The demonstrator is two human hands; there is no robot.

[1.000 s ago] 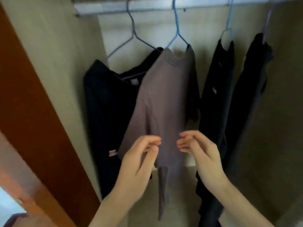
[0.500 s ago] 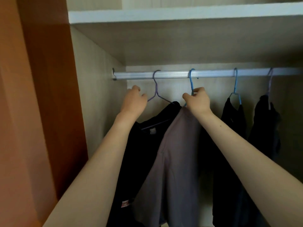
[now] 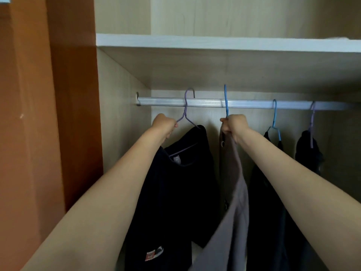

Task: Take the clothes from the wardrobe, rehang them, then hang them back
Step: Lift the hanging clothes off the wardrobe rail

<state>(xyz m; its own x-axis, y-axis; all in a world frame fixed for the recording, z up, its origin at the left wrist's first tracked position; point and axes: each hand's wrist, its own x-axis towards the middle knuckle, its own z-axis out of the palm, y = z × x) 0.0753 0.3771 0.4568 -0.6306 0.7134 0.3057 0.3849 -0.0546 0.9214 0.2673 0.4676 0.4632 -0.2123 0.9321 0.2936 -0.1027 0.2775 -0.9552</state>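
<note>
Purple wire formed the hanger point(image 3: 186, 109) that the left hand point(image 3: 164, 124) gripped by its sloping shoulder, fingers curled tight round it, with a black shirt point(image 3: 185, 173) draped below. The right hand point(image 3: 233, 125) was closed in a fist round the neck of a blue hanger point(image 3: 226, 102) and the bunched collar of a grey-brown shirt point(image 3: 234, 182). Both hooks stood with their tops above the silver rail point(image 3: 244, 104) rather than resting on it. They looked lifted, yet the purple one was plainly looped over the bar and the blue one showed only edge-on, so neither shirt was clear of the wardrobe. Further right, two more dark garments point(image 3: 263, 192) hung untouched on their own hangers, well apart from the hands. A pale shelf point(image 3: 214, 42) ran above the rail, and an orange-brown door point(image 3: 72, 94) stood at the left.

Judged by this, the task was at its very first step: two shirts in hand but not yet out — nothing rehung, nothing put back, and the pair on the right waiting their turn.
</note>
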